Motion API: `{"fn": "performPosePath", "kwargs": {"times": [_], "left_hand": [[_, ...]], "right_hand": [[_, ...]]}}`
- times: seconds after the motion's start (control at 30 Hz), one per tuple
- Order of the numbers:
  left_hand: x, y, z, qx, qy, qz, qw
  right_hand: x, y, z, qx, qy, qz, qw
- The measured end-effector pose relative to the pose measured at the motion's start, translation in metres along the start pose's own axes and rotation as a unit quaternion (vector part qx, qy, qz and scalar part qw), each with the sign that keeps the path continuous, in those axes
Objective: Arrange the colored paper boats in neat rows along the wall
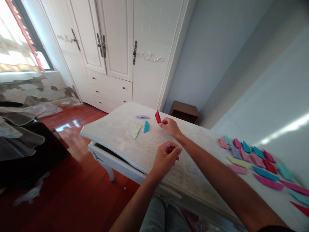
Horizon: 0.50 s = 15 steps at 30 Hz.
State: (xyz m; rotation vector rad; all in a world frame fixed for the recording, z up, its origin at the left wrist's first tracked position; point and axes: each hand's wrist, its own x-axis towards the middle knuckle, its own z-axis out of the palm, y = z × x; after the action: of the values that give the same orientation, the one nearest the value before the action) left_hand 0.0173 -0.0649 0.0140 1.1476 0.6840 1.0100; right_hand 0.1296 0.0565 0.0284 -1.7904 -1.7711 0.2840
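A small folded red paper piece (157, 117) is pinched at its lower end by my right hand (170, 126), over the far side of the white table. My left hand (167, 156) hovers nearer to me with its fingers curled together; whether anything is inside them is hidden. Left of the red piece lie three other folded paper pieces: a lilac one (142, 117), a blue one (146, 126) and a pale green one (136, 132).
Many folded papers, among them a yellow piece (238, 162), lie at the right on the table (116, 135). A wardrobe (116, 45) stands behind, with a brown box-like cabinet (185, 109) beside it. Dark items (26, 151) are at the left.
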Motion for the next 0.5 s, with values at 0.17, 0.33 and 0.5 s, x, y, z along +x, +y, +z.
{"fn": "performPosePath", "kwargs": {"times": [0.17,0.33,0.5], "left_hand": [[-0.001,-0.001,0.001,0.015,0.007,0.005,1.000],[-0.001,-0.001,0.003,0.009,0.041,0.026,0.999],[0.001,-0.003,0.005,0.008,0.127,0.061,0.990]], "right_hand": [[-0.044,0.010,-0.040,0.092,0.055,-0.060,0.992],[-0.106,0.017,-0.083,0.085,0.098,-0.144,0.981],[-0.152,0.027,-0.106,0.061,0.139,-0.221,0.963]]}}
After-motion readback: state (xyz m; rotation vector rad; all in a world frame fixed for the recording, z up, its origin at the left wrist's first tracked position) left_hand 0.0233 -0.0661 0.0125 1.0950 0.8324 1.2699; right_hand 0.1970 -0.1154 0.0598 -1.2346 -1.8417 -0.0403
